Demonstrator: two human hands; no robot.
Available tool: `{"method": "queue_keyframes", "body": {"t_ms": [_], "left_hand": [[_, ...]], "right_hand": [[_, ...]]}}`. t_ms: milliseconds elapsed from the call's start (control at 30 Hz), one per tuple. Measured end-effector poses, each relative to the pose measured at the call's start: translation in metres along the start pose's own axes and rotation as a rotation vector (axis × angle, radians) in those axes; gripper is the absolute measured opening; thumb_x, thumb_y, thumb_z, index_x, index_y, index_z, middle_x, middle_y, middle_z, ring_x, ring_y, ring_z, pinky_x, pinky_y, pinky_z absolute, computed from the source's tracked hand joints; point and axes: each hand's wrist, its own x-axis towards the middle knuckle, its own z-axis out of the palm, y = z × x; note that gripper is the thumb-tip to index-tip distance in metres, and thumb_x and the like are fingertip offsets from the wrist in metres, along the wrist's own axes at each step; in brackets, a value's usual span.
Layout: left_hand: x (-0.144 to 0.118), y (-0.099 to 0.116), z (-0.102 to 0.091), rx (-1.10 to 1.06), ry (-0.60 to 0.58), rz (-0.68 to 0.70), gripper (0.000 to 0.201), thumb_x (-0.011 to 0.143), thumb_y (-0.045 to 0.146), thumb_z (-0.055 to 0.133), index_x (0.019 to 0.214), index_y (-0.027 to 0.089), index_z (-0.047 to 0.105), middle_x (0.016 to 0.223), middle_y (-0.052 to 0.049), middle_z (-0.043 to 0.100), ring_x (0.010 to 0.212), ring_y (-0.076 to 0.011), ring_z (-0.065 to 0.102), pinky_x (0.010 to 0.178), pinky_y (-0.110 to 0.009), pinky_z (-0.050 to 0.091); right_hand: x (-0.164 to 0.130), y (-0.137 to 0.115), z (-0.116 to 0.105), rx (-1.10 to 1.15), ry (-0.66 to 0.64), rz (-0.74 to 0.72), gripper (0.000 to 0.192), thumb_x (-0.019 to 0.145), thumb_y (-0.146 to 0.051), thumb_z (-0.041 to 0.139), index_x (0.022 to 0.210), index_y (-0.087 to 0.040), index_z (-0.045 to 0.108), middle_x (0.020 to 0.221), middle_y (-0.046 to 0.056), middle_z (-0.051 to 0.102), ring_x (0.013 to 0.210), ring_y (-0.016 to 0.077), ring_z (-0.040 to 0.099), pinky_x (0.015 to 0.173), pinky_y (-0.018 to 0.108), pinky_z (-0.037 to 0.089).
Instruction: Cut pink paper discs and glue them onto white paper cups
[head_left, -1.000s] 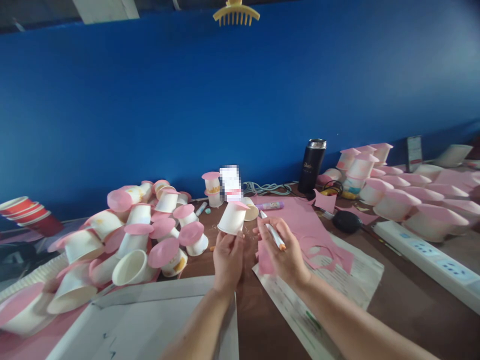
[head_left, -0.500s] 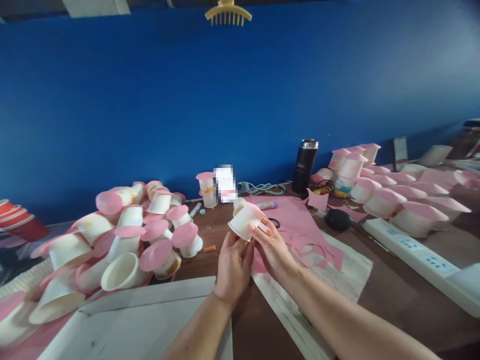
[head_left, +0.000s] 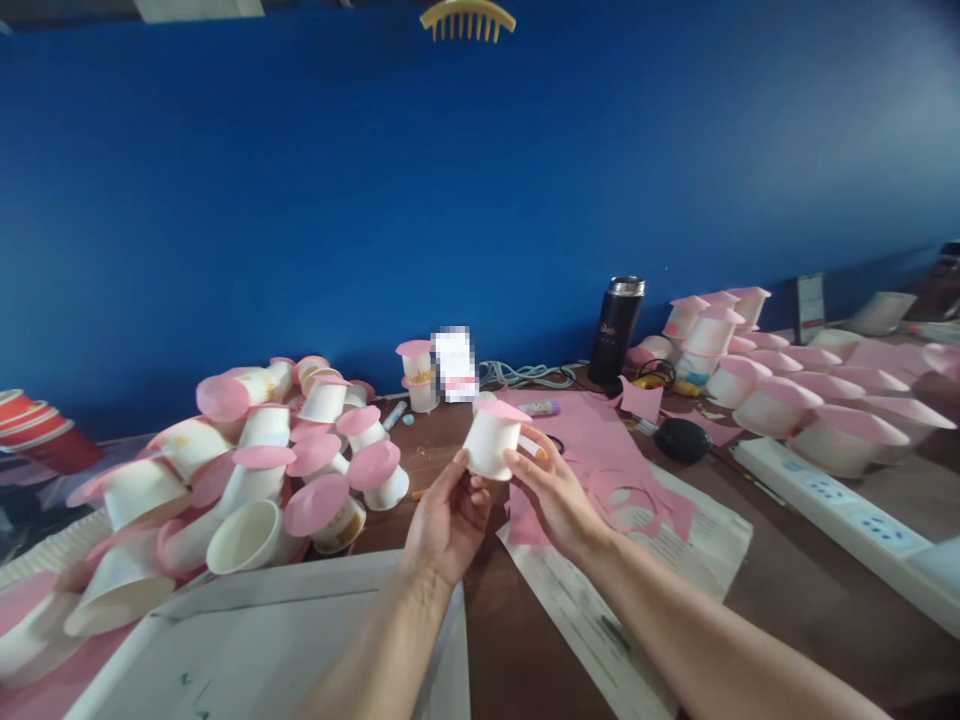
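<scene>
A white paper cup [head_left: 491, 447] is held up over the table in front of me, its narrow end topped by a pink paper disc [head_left: 501, 410]. My left hand [head_left: 450, 525] grips the cup's lower left side with the thumb on its wall. From the right, my right hand [head_left: 551, 490] holds the same cup, thumb pressed on its side. Against the right fingers shows a small white piece with an orange end [head_left: 540, 454], partly hidden; I cannot make out its kind. Beyond the hands lie pink paper [head_left: 592, 430] and a purple-capped tube [head_left: 541, 408].
Several pink-topped cups [head_left: 322, 505] are heaped on the left, and more [head_left: 847, 435] stand on the right. A black flask [head_left: 616, 335], a black mouse-like object [head_left: 682, 440] and a power strip [head_left: 847, 515] are to the right. Printed paper [head_left: 697, 515] and a white board [head_left: 322, 630] lie nearer.
The cup has turned from tilted to nearly upright on its rim side, so the pink disc now faces up. My left hand has shifted to the cup's left side, its palm more visible.
</scene>
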Motion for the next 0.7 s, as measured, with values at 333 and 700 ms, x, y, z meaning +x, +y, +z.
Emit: {"method": "queue_keyframes", "body": {"t_ms": [333, 700], "left_hand": [[-0.008, -0.028, 0.001, 0.325, -0.111, 0.202, 0.021, 0.073, 0.029, 0.079, 0.08, 0.012, 0.069, 0.076, -0.002, 0.066, 0.067, -0.0092, 0.062, 0.066, -0.02, 0.051], [-0.005, -0.012, 0.003, 0.017, -0.128, 0.006, 0.017, 0.08, 0.023, 0.071, 0.092, 0.011, 0.069, 0.084, -0.006, 0.068, 0.063, -0.0085, 0.059, 0.054, -0.018, 0.049]], "right_hand": [[0.003, 0.006, 0.004, 0.045, 0.051, -0.01, 0.06, 0.073, -0.034, 0.079, 0.124, -0.026, 0.049, 0.11, 0.004, 0.069, 0.092, 0.0198, 0.067, 0.078, 0.033, 0.054], [-0.003, -0.005, 0.008, 0.024, -0.053, -0.021, 0.055, 0.075, -0.039, 0.076, 0.124, -0.024, 0.054, 0.106, 0.005, 0.071, 0.098, 0.0233, 0.066, 0.086, 0.039, 0.053]]}}
